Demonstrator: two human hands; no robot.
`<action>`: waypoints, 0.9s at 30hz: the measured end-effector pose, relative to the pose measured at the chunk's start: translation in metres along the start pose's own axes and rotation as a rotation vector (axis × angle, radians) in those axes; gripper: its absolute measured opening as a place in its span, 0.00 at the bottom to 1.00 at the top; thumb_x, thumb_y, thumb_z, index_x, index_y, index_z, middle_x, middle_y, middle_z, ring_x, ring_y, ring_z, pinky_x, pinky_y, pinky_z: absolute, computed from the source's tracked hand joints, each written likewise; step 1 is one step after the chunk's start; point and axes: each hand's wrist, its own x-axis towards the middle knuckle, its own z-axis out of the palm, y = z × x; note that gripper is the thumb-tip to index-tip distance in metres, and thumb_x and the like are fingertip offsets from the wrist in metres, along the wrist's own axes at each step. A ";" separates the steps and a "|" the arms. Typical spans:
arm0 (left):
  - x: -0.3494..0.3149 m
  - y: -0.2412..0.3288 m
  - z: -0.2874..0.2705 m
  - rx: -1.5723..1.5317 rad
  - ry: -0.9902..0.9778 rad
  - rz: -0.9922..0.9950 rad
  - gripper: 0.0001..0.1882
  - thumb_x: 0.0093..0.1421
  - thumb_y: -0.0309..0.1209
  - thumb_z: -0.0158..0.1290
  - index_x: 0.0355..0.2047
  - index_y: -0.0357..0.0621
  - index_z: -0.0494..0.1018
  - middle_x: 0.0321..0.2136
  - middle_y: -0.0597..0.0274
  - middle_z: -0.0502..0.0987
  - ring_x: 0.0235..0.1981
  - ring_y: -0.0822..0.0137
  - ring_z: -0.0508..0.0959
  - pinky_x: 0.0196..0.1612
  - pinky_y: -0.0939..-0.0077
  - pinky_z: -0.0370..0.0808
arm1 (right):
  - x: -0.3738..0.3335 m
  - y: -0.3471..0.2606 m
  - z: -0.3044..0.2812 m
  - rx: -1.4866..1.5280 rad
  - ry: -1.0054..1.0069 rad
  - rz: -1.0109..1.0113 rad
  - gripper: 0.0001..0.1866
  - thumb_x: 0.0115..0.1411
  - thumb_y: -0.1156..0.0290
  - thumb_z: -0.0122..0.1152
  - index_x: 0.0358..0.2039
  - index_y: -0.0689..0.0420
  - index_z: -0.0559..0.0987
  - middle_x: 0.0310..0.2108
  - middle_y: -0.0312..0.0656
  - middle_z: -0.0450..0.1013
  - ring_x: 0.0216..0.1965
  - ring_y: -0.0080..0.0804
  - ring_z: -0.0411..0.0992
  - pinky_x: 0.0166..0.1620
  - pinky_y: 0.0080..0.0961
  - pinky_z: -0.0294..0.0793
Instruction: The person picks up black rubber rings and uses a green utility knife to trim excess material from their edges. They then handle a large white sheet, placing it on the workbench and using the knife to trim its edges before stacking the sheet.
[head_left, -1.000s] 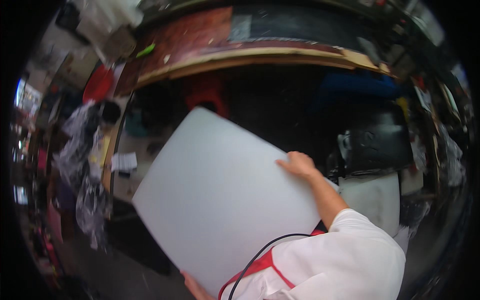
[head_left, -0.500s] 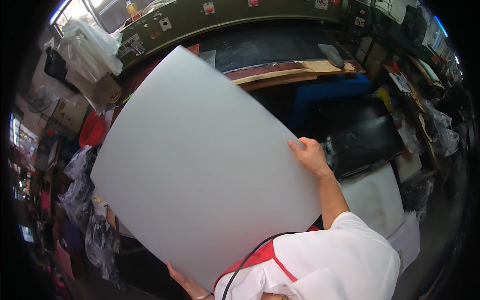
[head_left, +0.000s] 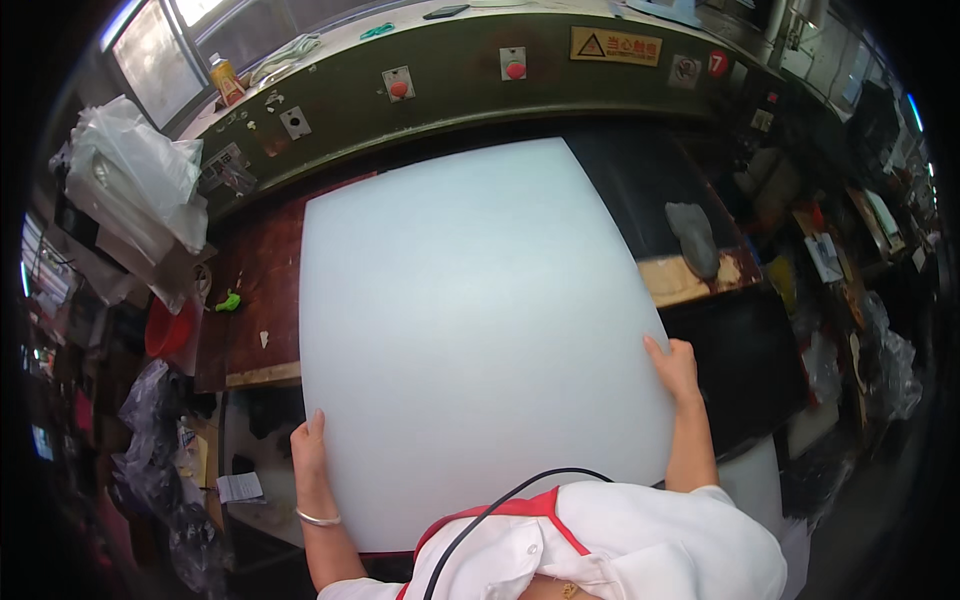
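A large white plastic sheet (head_left: 470,340) fills the middle of the view, its far part over the machine's dark bed and its near part close to my body. Along its left edge my left hand (head_left: 310,455) grips with the thumb on top; the fingers are under the sheet. On the right edge my right hand (head_left: 675,370) is closed the same way, thumb on the upper face. Whether the sheet's far end rests on the bed or hovers cannot be made out.
A green machine beam (head_left: 450,85) with red buttons spans the back. On the bed's right lies a grey shoe-sole-shaped piece (head_left: 693,240). White plastic bags (head_left: 135,190) hang at the left above a red basin (head_left: 170,325). A black bag-like bundle (head_left: 745,360) sits beside my right hand.
The sheet has swung from a diagonal slant to nearly square with the machine and moved forward over its bed. Both hands kept hold, and my left hand has come up into fuller view.
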 end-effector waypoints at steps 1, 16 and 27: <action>0.012 0.014 0.011 -0.077 -0.072 0.016 0.23 0.65 0.43 0.51 0.26 0.30 0.75 0.20 0.70 0.70 0.22 0.79 0.65 0.24 0.78 0.63 | 0.017 -0.003 0.000 -0.039 -0.011 0.042 0.28 0.53 0.49 0.65 0.24 0.67 0.77 0.25 0.52 0.77 0.26 0.48 0.75 0.33 0.39 0.72; 0.229 0.099 0.126 0.038 -0.124 -0.088 0.28 0.64 0.47 0.50 0.27 0.27 0.76 0.21 0.66 0.73 0.22 0.76 0.68 0.25 0.78 0.64 | 0.210 -0.082 0.037 -0.022 -0.122 0.193 0.34 0.54 0.49 0.65 0.36 0.78 0.77 0.30 0.58 0.76 0.35 0.40 0.76 0.40 0.34 0.73; 0.349 0.200 0.191 1.172 -0.163 0.356 0.33 0.64 0.56 0.45 0.29 0.32 0.77 0.25 0.42 0.79 0.30 0.46 0.80 0.35 0.57 0.74 | 0.354 -0.200 0.045 -0.576 -0.055 0.073 0.38 0.60 0.37 0.49 0.52 0.60 0.76 0.49 0.58 0.73 0.53 0.51 0.72 0.53 0.40 0.71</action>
